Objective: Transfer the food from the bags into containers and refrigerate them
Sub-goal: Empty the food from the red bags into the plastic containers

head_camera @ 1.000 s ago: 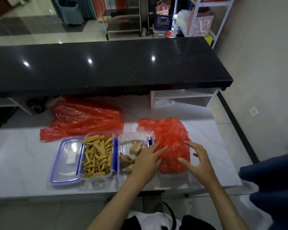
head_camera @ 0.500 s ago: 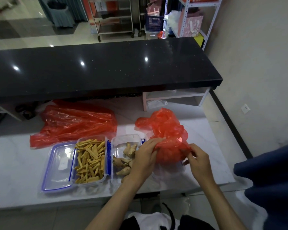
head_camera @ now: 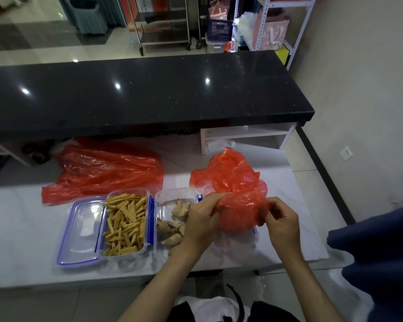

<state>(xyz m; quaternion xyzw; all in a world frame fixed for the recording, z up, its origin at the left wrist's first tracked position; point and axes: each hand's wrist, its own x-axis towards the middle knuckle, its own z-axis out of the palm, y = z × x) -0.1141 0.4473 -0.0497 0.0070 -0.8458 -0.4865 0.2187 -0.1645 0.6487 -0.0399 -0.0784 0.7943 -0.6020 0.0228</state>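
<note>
Here both the left hand (head_camera: 201, 223) and the right hand (head_camera: 280, 223) pinch the red plastic bag (head_camera: 236, 201), which may catch and tip the ginger container (head_camera: 172, 198).

Glossy crinkled red plastic bag (head_camera: 235, 182)

Both hands at lower centre-right of frame, bunching a red bag (head_camera: 233, 182) w/ its lower part lifted off the white surface (head_camera: 21, 228). Left hand (head_camera: 203, 223) pinches its left edge, right hand (head_camera: 282, 223) its right edge. Left of them: container (head_camera: 170, 198) w/ ginger pieces (head_camera: 172, 225), then container w/ yellow sticks (head_camera: 125, 223), lid (head_camera: 83, 228) folded open. 2nd red bag (head_camera: 102, 169) flat behind, centre-left. Black counter (head_camera: 149, 89) across upper frame.
</note>
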